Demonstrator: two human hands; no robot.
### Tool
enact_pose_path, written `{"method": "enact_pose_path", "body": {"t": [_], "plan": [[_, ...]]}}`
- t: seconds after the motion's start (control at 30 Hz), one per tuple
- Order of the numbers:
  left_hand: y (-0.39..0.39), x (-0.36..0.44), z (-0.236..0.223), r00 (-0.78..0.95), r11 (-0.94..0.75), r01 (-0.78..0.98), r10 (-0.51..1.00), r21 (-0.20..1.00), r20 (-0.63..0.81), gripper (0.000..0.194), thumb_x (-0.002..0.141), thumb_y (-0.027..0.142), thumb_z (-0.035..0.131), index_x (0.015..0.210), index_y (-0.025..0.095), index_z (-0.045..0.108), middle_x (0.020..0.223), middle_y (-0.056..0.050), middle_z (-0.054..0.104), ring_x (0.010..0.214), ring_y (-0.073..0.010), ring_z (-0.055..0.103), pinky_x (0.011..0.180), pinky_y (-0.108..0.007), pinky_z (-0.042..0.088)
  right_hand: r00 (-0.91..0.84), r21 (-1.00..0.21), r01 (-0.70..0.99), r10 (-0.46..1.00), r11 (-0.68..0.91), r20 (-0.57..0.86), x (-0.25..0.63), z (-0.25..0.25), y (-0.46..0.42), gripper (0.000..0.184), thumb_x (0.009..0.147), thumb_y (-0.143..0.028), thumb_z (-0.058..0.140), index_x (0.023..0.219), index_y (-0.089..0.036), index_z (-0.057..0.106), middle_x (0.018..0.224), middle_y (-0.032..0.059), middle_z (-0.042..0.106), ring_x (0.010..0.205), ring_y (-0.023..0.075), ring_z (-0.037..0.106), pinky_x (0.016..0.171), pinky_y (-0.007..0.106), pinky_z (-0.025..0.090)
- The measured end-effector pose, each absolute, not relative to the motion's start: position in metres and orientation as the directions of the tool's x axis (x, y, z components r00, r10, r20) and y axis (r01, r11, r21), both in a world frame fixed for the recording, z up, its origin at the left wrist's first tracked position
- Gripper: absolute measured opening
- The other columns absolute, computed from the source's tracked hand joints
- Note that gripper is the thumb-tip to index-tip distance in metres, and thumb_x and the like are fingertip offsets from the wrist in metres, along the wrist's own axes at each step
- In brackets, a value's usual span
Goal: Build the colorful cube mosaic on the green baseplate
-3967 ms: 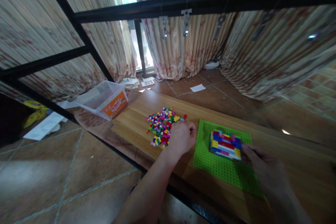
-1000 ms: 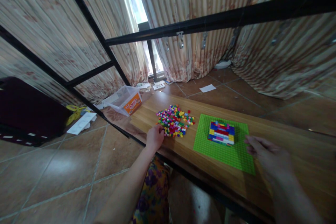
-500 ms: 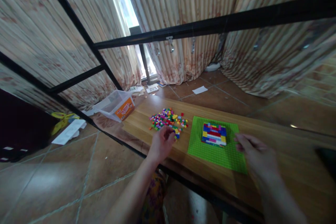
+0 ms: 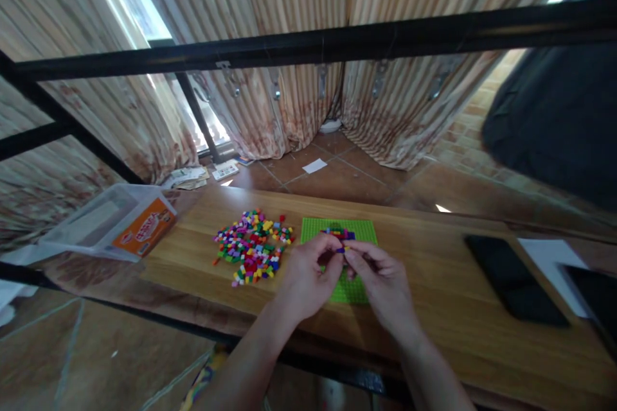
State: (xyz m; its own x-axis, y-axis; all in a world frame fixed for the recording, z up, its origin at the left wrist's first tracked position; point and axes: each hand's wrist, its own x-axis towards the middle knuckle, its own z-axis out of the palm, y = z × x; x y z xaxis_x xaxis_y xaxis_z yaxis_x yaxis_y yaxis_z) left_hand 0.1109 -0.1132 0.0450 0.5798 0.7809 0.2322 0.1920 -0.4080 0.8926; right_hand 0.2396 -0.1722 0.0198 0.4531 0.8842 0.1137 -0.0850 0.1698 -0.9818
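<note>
My left hand (image 4: 311, 273) and my right hand (image 4: 383, 273) meet above the green studded baseplate (image 4: 364, 228), both with fingers pinched. Small toy bricks (image 4: 342, 250), blue and a bit of yellow, show between the fingertips. Which hand grips which colour is hard to make out. Behind the fingers, the multicoloured brick build (image 4: 344, 234) sits on the baseplate, mostly covered by my hands. Left of the baseplate a loose pile of small coloured bricks (image 4: 250, 247) is spread over the wooden tabletop (image 4: 429, 250).
A clear plastic box (image 4: 103, 218) with an orange label stands at the left end. On the right lie a black phone (image 4: 513, 279), white paper (image 4: 549, 263) and another dark flat object (image 4: 595, 292). A black metal bar (image 4: 289, 48) crosses beyond the table.
My left hand has left the brick pile and moved right over the baseplate. My right hand has come left to meet it. The view has turned right, bringing the phone into sight.
</note>
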Motion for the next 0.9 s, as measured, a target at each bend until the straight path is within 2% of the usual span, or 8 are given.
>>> {"method": "enact_pose_path", "body": {"t": [0.2,0.4,0.63,0.77,0.9], "plan": [[-0.113,0.116,0.028,0.558,-0.378,0.047,0.778,0.925,0.289,0.008,0.089,0.018,0.057,0.089,0.017,0.064,0.075,0.0,0.066,0.067,-0.0112,0.061,0.065,-0.022,0.049,0.442,-0.985,-0.108,0.894,0.138,0.077,0.248,0.014,-0.173,0.015,0.076,-0.036,0.077,0.085,-0.025,0.079,0.058,-0.0021,0.064,0.052,0.0095,0.054,0.051,0.022,0.045],[-0.1,0.109,0.022,0.587,-0.429,0.17,0.767,0.887,0.258,0.014,0.091,0.018,0.054,0.091,0.019,0.067,0.079,0.0,0.07,0.072,-0.0125,0.065,0.07,-0.023,0.05,0.383,-0.992,-0.124,0.924,0.037,-0.014,0.261,0.013,-0.174,0.018,0.073,-0.039,0.079,0.083,-0.024,0.08,0.057,-0.0013,0.064,0.049,0.0086,0.052,0.049,0.022,0.043],[-0.075,0.127,0.029,0.689,-0.638,0.436,0.69,0.634,0.22,0.021,0.091,0.015,0.052,0.094,0.02,0.072,0.095,-0.004,0.073,0.087,-0.017,0.067,0.084,-0.029,0.05,0.662,-0.974,-0.221,0.741,0.053,-0.11,0.29,0.007,-0.169,0.031,0.061,-0.042,0.084,0.08,-0.019,0.077,0.061,-0.0006,0.065,0.049,0.0082,0.051,0.047,0.022,0.042],[-0.073,0.141,0.031,0.733,-0.683,0.552,0.671,0.477,0.113,0.024,0.092,0.016,0.05,0.089,0.019,0.074,0.093,-0.006,0.072,0.085,-0.0191,0.067,0.082,-0.031,0.05,0.672,-0.982,-0.189,0.732,0.017,-0.116,0.293,0.006,-0.17,0.035,0.061,-0.044,0.083,0.082,-0.017,0.076,0.062,-0.0001,0.066,0.05,0.0091,0.052,0.048,0.023,0.042],[-0.074,0.146,0.03,0.715,-0.674,0.613,0.695,0.412,0.072,0.019,0.091,0.02,0.055,0.091,0.022,0.073,0.096,-0.004,0.073,0.088,-0.02,0.068,0.081,-0.031,0.05,0.668,-0.99,-0.14,0.735,-0.029,-0.116,0.291,0.005,-0.169,0.037,0.062,-0.047,0.079,0.084,-0.016,0.076,0.064,0.0014,0.067,0.051,0.0109,0.053,0.049,0.025,0.043]]}}
